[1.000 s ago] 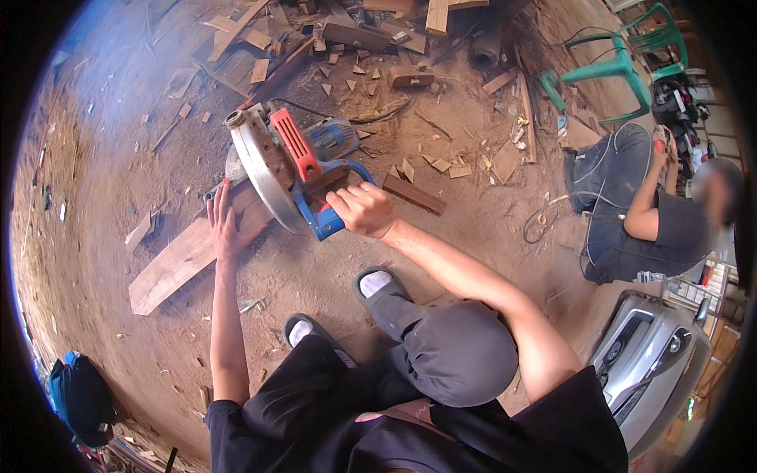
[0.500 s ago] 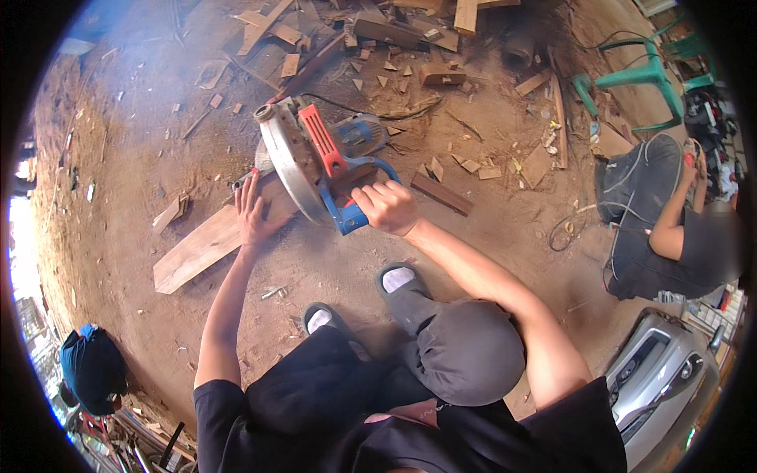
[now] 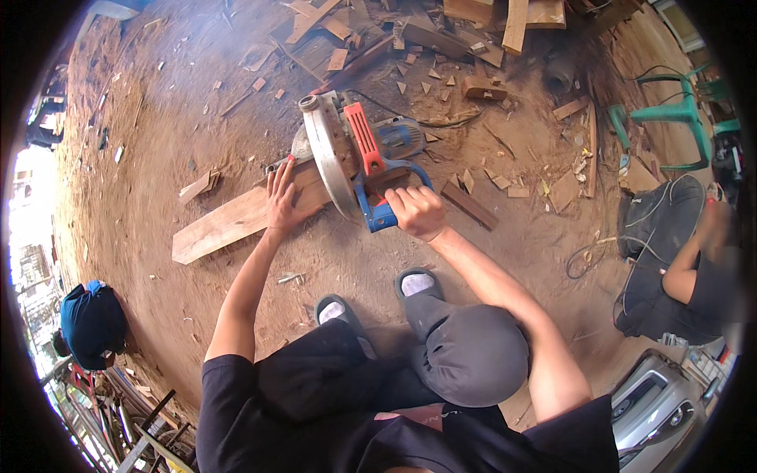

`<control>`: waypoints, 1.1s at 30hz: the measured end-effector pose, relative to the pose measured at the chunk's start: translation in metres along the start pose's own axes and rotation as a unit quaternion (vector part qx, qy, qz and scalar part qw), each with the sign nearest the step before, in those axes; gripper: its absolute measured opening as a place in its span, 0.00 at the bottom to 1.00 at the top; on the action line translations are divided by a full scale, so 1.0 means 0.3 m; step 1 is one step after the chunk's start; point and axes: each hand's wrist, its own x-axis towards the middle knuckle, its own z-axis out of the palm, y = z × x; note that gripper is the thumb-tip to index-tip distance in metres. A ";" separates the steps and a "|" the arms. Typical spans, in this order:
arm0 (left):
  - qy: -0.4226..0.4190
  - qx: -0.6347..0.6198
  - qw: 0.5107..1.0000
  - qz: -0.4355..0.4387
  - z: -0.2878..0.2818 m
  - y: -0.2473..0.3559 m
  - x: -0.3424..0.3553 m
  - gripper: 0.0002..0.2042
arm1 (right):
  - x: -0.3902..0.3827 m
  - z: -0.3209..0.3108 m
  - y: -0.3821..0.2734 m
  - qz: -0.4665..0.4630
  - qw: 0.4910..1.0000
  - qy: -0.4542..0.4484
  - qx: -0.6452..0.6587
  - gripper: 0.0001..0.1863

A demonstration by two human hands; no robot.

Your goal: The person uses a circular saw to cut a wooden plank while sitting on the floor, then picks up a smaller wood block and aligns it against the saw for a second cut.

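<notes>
A miter saw (image 3: 364, 142) with a round metal blade guard, red cover and blue motor stands on the dirt floor in front of me. My right hand (image 3: 418, 214) is wrapped round its blue handle (image 3: 384, 217). A long wooden board (image 3: 221, 229) runs under the saw and sticks out to the left. My left hand (image 3: 282, 201) lies on the board with its fingers stretched out, just left of the blade guard. The guard and my hands hide where blade and board meet, so contact there cannot be told.
Offcuts and planks (image 3: 441, 39) are heaped at the far side, with small wood scraps around. A dark wood strip (image 3: 471, 205) lies right of the saw. At right are a green plastic chair (image 3: 670, 114), a seated person (image 3: 670, 252) with cables, and a silver machine (image 3: 654, 402).
The view has shifted, so the saw, board and hands appear farther right in it. My left hand stays on the board and my right hand on the saw handle.
</notes>
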 end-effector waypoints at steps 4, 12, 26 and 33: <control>-0.002 0.002 1.000 -0.008 -0.009 0.003 -0.002 0.26 | 0.006 0.005 -0.001 -0.004 1.000 0.005 0.004 0.08; 0.001 0.000 1.000 -0.008 -0.019 0.008 0.003 0.27 | 0.009 -0.008 -0.003 -0.007 1.000 -0.017 -0.006 0.09; 0.011 -0.012 1.000 -0.005 -0.029 0.001 -0.002 0.27 | 0.003 0.002 0.002 -0.013 0.999 -0.030 -0.012 0.09; -0.003 -0.028 1.000 -0.012 -0.059 0.009 0.002 0.25 | 0.002 0.009 -0.002 -0.019 0.999 -0.028 -0.027 0.09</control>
